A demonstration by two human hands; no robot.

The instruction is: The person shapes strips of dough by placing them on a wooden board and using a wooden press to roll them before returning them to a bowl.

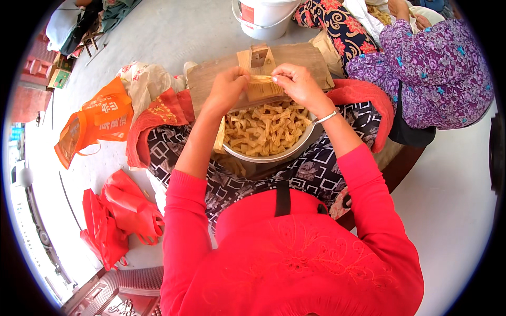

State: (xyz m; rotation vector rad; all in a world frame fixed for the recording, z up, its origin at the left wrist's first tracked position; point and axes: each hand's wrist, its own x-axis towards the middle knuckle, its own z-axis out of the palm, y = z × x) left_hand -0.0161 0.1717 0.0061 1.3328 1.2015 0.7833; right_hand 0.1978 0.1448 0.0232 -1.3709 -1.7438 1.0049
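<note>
My left hand (227, 88) and my right hand (299, 85) pinch a pale yellow strip (261, 79) between them, stretched crosswise at a small upright wooden block (258, 58). The block stands on a worn wooden board (303, 60). Below the board, a wide metal basin (284, 154) is heaped with short, crinkled golden-brown pieces (263, 126). A longer yellow piece (220, 131) sits at the basin's left edge. Whether the strip touches the block is unclear.
Red padded cloths (377, 110) flank my patterned lap. An orange bag (95, 124) and red bags (121, 210) lie to the left. A white bucket (263, 26) stands beyond the board. A co-worker in purple floral clothes (432, 79) sits close on my right, hands near similar yellow pieces.
</note>
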